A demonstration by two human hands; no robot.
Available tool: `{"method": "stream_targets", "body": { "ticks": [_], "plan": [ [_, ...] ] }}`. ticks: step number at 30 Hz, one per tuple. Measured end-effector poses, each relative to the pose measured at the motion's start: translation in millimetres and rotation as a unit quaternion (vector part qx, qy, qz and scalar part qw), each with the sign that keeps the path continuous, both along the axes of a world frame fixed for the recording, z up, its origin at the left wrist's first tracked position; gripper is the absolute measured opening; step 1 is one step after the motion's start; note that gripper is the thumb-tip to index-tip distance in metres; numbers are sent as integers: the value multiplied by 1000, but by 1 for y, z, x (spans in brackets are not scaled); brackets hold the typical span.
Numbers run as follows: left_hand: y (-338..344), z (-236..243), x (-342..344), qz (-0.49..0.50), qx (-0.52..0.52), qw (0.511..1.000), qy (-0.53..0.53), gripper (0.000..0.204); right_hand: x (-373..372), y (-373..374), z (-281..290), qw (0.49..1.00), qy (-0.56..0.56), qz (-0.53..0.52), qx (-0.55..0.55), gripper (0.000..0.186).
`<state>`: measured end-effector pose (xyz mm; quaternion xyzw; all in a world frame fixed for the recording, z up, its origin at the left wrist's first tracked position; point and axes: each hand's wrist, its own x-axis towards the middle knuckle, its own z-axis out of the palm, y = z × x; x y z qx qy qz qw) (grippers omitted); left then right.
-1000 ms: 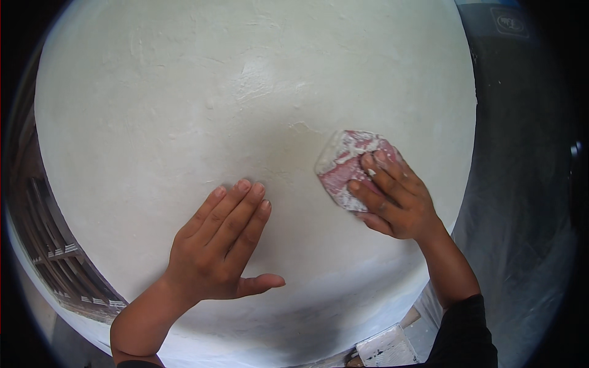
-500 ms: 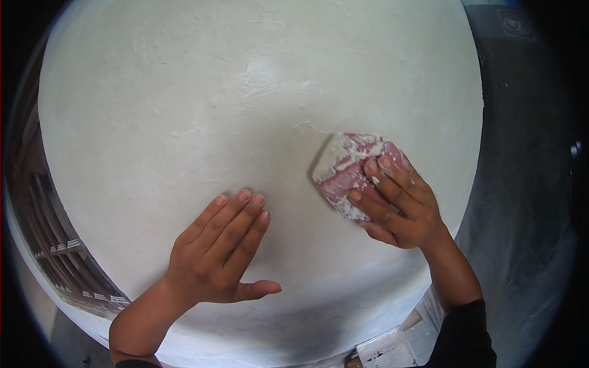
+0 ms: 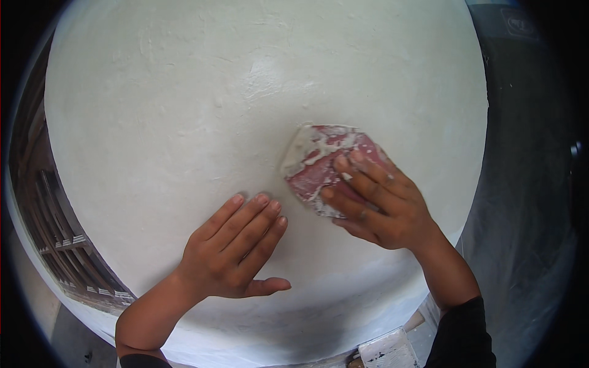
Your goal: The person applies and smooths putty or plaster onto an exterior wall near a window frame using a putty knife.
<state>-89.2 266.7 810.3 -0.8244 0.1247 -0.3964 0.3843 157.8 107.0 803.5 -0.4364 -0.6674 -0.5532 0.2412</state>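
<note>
A broad, off-white surface (image 3: 141,141), smooth with small ridges and a shiny patch, fills most of the view. My left hand (image 3: 233,248) lies flat on it, fingers stretched out side by side and thumb pointing right. To the right, my right hand (image 3: 383,205) grips a flat, reddish-pink scraper (image 3: 313,178) thickly smeared with white paste. Several fingers press on its upper face, and its far left edge rests against the surface. The scraper's underside is hidden.
Beyond the left edge stands a dark wooden rack with slats (image 3: 67,245). A white-smeared box or board (image 3: 388,351) sits below the front edge. Dark grey sheeting (image 3: 527,153) hangs or lies along the right side.
My right hand has slid the scraper leftward over the surface, closer to my left hand. The left hand looks shifted slightly right, along with the whole view.
</note>
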Motion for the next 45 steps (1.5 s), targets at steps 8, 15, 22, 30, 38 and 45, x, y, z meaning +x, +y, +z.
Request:
{"method": "stream_targets", "body": {
  "ticks": [8, 15, 22, 30, 38, 45],
  "plan": [
    [-10, -1, -7, -4, -4, 1000, 6, 72, 11, -7, -13, 999, -26, -24, 10, 46],
    [-12, 1, -11, -3, 5, 1000, -1, 71, 18, -7, -16, 998, -44, -46, 4, 47],
    [-10, 3, -4, 0, 8, 1000, -6, 73, 10, -3, -6, 998, -47, -44, -14, 53],
    [-12, 1, -5, -12, 3, 1000, -7, 74, 6, -5, 0, 999, -13, -30, 30, 55],
    [-15, -2, -18, -3, 3, 1000, 0, 74, 21, -14, -13, 999, 9, -44, 15, 52],
    [-17, 4, -12, -5, 9, 1000, -3, 75, 11, -5, 0, 999, -6, -35, 9, 56]
  ]
}}
